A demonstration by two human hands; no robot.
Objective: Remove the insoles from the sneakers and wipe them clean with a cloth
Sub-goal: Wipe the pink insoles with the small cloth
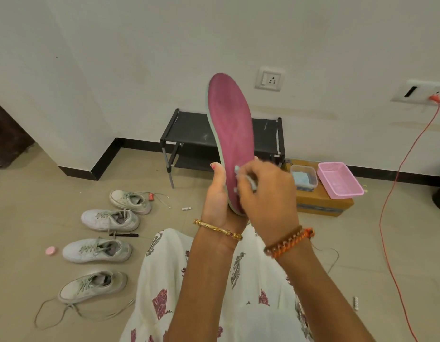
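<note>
Left hand (217, 193) is gripping the heel of a long pink foam insole (230, 134) — toe rising straight above — while the right hand (265, 193) is pinching a small pale cloth (248, 180) against its lower face.

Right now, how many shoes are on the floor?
4. The white lace-up sneakers lie in a row on the tiled floor at left: farthest one near the black shelf, second, third, nearest with loose laces. More may be out of view.
</note>
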